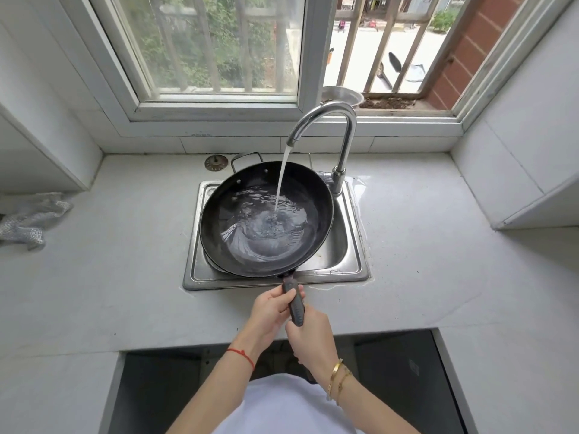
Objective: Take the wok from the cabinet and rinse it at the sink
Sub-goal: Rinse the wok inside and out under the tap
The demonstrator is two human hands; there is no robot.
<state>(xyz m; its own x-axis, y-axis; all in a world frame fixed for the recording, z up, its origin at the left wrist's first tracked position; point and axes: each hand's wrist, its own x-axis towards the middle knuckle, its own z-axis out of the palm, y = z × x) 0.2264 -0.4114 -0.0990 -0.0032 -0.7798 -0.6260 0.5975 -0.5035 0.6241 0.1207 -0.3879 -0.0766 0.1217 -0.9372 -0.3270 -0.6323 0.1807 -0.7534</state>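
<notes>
while both hands [291, 317] grasp the wok [266, 219] handle, a faucet [326, 133] pours and a cloth [31, 219] lies left.

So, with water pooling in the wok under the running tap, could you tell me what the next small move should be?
Probably tilt and swirl the wok over the sink: both hands, left hand and right hand, grip its handle, and water from the faucet has pooled in its bottom.

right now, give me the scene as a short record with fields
wok: black, over the sink, holding water
tap: running, stream falls into the wok
wok handle: points toward the person
left hand: grips the handle
right hand: grips the handle, nearer its end
drain strainer: on the counter behind the sink
cloth: crumpled, counter's left edge
</notes>
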